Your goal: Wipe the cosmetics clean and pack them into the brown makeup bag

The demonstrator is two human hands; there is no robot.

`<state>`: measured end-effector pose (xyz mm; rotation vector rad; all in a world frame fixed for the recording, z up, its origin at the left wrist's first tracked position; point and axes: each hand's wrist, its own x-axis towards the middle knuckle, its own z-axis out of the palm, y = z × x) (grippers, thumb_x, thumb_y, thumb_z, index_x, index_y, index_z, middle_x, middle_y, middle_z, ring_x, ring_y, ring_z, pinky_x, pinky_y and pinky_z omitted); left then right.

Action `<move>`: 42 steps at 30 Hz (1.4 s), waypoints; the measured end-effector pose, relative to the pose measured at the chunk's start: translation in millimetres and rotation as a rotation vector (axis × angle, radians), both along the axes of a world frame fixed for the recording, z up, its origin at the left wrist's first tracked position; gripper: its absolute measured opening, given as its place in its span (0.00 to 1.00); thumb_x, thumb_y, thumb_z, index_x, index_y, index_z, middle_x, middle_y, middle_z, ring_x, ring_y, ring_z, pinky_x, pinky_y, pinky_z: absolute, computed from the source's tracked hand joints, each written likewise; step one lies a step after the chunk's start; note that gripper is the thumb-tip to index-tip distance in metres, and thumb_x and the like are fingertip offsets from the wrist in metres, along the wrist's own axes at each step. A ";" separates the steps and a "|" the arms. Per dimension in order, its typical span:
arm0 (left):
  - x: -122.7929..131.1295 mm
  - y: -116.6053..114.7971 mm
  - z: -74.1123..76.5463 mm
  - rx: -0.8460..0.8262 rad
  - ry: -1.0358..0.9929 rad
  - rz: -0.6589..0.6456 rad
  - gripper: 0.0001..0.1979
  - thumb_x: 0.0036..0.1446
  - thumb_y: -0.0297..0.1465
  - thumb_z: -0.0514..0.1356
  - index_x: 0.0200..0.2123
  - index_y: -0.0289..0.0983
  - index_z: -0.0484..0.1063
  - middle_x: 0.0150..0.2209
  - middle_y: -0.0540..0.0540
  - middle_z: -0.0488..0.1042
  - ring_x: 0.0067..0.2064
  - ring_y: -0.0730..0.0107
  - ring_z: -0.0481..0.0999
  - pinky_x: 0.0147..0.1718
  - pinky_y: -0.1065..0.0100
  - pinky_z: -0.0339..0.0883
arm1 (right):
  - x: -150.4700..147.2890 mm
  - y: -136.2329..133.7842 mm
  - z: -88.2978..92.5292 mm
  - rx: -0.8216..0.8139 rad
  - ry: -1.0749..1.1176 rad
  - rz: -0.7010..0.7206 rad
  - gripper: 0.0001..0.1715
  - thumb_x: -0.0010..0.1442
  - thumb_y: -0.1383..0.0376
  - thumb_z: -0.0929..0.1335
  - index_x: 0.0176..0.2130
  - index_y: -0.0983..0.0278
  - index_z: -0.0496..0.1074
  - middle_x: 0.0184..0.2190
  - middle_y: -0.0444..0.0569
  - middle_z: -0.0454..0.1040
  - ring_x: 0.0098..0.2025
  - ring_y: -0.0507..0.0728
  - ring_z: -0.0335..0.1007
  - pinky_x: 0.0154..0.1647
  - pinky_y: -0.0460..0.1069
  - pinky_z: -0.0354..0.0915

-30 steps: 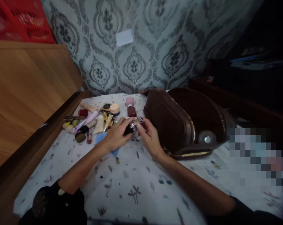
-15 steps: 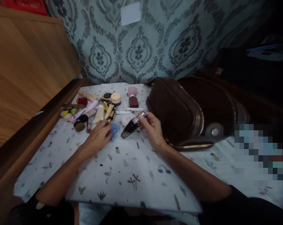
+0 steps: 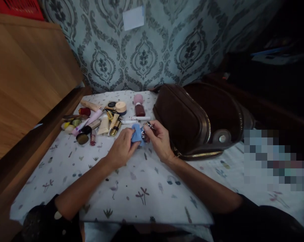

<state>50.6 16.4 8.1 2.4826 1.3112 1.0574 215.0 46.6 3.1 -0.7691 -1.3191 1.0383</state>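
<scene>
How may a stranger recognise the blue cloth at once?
Find the large brown bag on the white sheet. Left of it, the left hand holds the cloth beside the right hand. Unlike the tubes nearby, it is plain blue fabric.

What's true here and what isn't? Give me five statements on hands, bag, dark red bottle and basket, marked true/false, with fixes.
1. The left hand holds a blue cloth. True.
2. The right hand is empty. False: it holds a shiny silver item.
3. The brown bag is right of the dark red bottle. True.
4. The bottle is inside the bag. False: it's on the printed sheet.
5. A red basket shows at upper left. True.
</scene>
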 end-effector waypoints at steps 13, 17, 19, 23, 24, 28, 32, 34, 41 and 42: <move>-40.3 3.8 9.7 -0.317 0.128 -0.111 0.06 0.64 0.32 0.57 0.36 0.40 0.60 0.34 0.50 0.66 0.35 0.67 0.67 0.34 0.68 0.61 | 4.9 2.7 -0.9 -0.033 0.035 0.080 0.22 0.61 0.47 0.69 0.49 0.56 0.73 0.29 0.41 0.68 0.22 0.49 0.61 0.20 0.46 0.60; -46.7 8.8 22.3 -0.372 0.158 -0.137 0.04 0.60 0.28 0.57 0.34 0.39 0.62 0.29 0.54 0.66 0.31 0.71 0.65 0.32 0.70 0.58 | 4.2 4.1 -1.2 -0.012 0.041 0.068 0.21 0.60 0.47 0.70 0.45 0.58 0.73 0.27 0.39 0.68 0.20 0.47 0.60 0.19 0.45 0.59; -43.5 6.5 25.6 -0.345 0.144 -0.086 0.04 0.61 0.29 0.57 0.34 0.39 0.63 0.27 0.55 0.64 0.29 0.72 0.64 0.30 0.71 0.57 | 2.7 4.0 -0.6 -0.006 0.049 0.056 0.21 0.59 0.47 0.71 0.41 0.59 0.72 0.27 0.39 0.68 0.19 0.46 0.58 0.18 0.44 0.58; -22.7 -1.5 20.9 -0.088 0.033 0.018 0.12 0.63 0.39 0.58 0.44 0.38 0.64 0.37 0.49 0.70 0.37 0.67 0.70 0.37 0.66 0.64 | -1.2 -1.3 3.5 0.031 0.037 0.050 0.23 0.55 0.47 0.74 0.33 0.60 0.65 0.26 0.38 0.65 0.22 0.46 0.58 0.19 0.43 0.58; -17.0 -2.5 17.6 -0.022 0.024 0.013 0.15 0.63 0.40 0.58 0.47 0.38 0.63 0.41 0.46 0.71 0.41 0.64 0.71 0.40 0.64 0.65 | -2.1 -3.4 4.9 0.052 0.027 0.043 0.24 0.54 0.47 0.74 0.32 0.60 0.64 0.27 0.39 0.64 0.24 0.47 0.59 0.21 0.43 0.60; -5.9 0.8 2.5 0.097 0.067 0.007 0.19 0.66 0.42 0.56 0.53 0.36 0.59 0.48 0.39 0.70 0.49 0.56 0.71 0.48 0.56 0.66 | -4.0 -9.2 8.4 0.129 0.002 0.017 0.23 0.54 0.49 0.75 0.31 0.60 0.64 0.28 0.39 0.61 0.28 0.48 0.61 0.25 0.43 0.63; -13.6 9.3 -6.9 0.048 0.118 -0.010 0.21 0.66 0.45 0.54 0.53 0.36 0.58 0.47 0.39 0.70 0.47 0.55 0.72 0.46 0.56 0.67 | -2.0 -5.5 6.3 0.128 -0.001 0.025 0.19 0.56 0.48 0.73 0.37 0.59 0.72 0.28 0.40 0.62 0.24 0.47 0.59 0.22 0.43 0.60; -19.5 11.9 -8.8 0.018 0.124 -0.026 0.21 0.66 0.45 0.54 0.52 0.36 0.58 0.45 0.40 0.70 0.46 0.56 0.72 0.44 0.56 0.68 | 0.0 -1.7 3.9 0.099 -0.009 0.030 0.20 0.57 0.47 0.73 0.38 0.59 0.73 0.26 0.39 0.63 0.22 0.47 0.58 0.19 0.43 0.57; -38.4 11.5 -0.2 -0.152 0.156 -0.070 0.11 0.64 0.37 0.58 0.45 0.39 0.62 0.40 0.45 0.70 0.41 0.60 0.72 0.41 0.62 0.67 | 4.8 4.2 0.9 0.037 0.038 0.098 0.22 0.59 0.45 0.71 0.40 0.58 0.77 0.25 0.40 0.69 0.20 0.47 0.59 0.18 0.45 0.58; -41.5 11.6 2.5 -0.183 0.172 -0.067 0.10 0.63 0.35 0.59 0.44 0.38 0.63 0.40 0.45 0.71 0.40 0.61 0.72 0.41 0.62 0.67 | 4.7 4.2 1.5 0.032 0.048 0.099 0.22 0.58 0.45 0.71 0.40 0.59 0.77 0.25 0.40 0.69 0.20 0.47 0.60 0.18 0.44 0.58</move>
